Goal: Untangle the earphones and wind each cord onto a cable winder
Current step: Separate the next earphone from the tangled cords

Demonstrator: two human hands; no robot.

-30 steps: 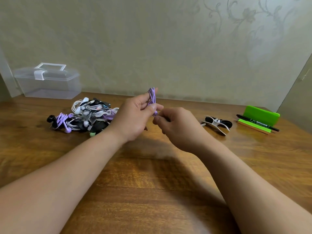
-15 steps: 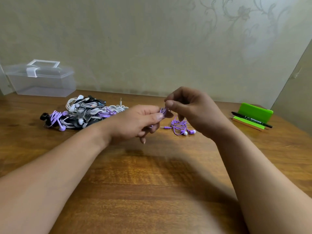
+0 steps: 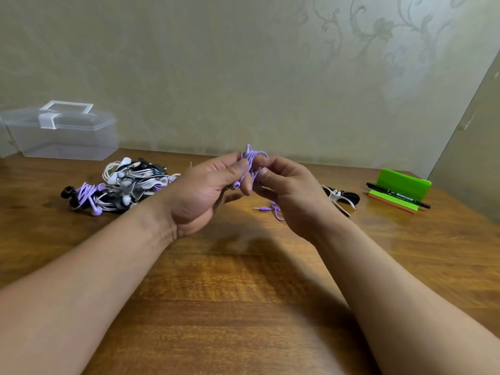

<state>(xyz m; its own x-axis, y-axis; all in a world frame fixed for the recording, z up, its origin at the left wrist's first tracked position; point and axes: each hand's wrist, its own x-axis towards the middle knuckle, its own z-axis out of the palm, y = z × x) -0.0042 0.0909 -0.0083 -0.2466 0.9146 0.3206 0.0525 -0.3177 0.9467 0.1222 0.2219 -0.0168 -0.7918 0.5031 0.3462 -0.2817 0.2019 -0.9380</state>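
Purple earphones (image 3: 253, 161) are bunched between both hands above the table's middle. My left hand (image 3: 205, 193) pinches the bunch with thumb and fingers; an earbud pokes out below the thumb. My right hand (image 3: 289, 196) pinches the same cord from the right. The cord's tail and jack plug (image 3: 261, 209) lie on the table under my right hand. A tangled pile of white, black and purple earphones (image 3: 121, 186) lies at the left. A white cable winder with black cord (image 3: 341, 197) lies to the right, partly hidden by my right hand.
A clear plastic box with a white latch (image 3: 62, 131) stands at the back left. A green stand (image 3: 403, 185) with a black marker pen (image 3: 397, 194) sits at the right, near the wall corner. The wooden table (image 3: 243, 307) extends toward me.
The hands have lifted the purple bunch higher and gathered more cord off the table; only the plug end still lies there. The winder at the right shows again.
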